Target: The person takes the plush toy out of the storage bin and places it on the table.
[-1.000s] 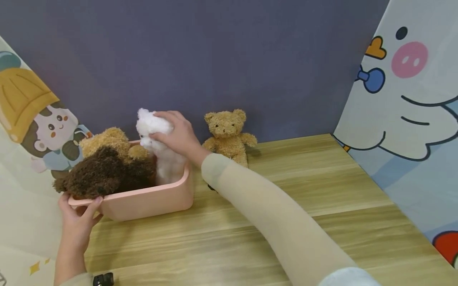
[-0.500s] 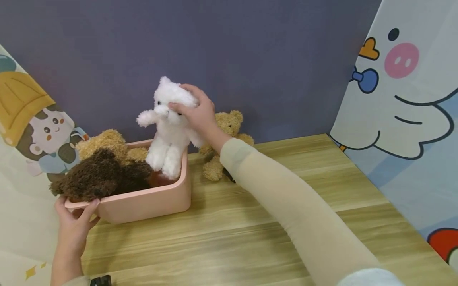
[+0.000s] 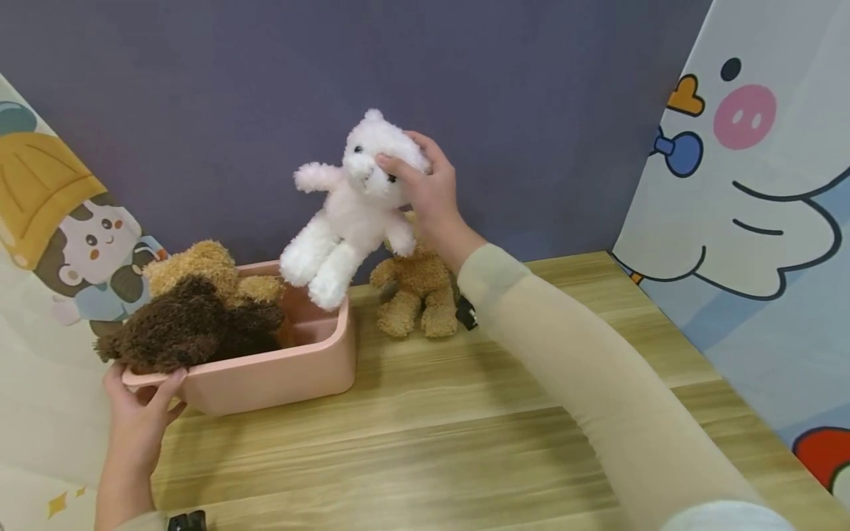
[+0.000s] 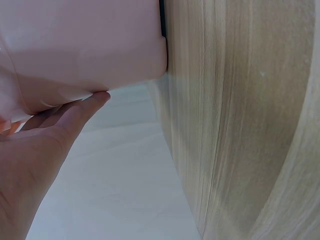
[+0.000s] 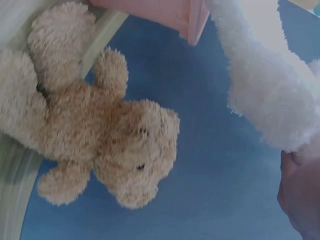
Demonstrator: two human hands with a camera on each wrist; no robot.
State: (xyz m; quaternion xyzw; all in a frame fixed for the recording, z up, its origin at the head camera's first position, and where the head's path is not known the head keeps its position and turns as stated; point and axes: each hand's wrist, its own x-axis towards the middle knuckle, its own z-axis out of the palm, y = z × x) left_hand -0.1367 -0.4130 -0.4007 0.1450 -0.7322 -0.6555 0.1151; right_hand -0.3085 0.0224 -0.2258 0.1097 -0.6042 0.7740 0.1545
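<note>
A white plush teddy bear [image 3: 361, 203] hangs tilted in the air, its feet over the right end of the pink storage bin [image 3: 272, 380]. My right hand [image 3: 428, 181] grips its head from the right, thumb across the face; the right wrist view shows the white bear [image 5: 275, 85] at upper right. My left hand [image 3: 142, 405] holds the bin's front left corner, thumb on the rim; in the left wrist view its fingers [image 4: 82, 112] lie against the bin's wall. Inside the bin are a dark brown plush toy [image 3: 179, 324] and a tan plush toy [image 3: 192, 269].
A tan teddy bear [image 3: 418, 295] sits on the wooden table [image 3: 412, 428] right of the bin, its head mostly hidden behind the white bear and my hand. A dark blue-grey panel [image 3: 531, 133] stands behind, with cartoon-printed panels [image 3: 783, 221] at both sides.
My right hand has lifted the white teddy bear up out of the bin and carried it to the right. My left hand stays at the bin's corner.
</note>
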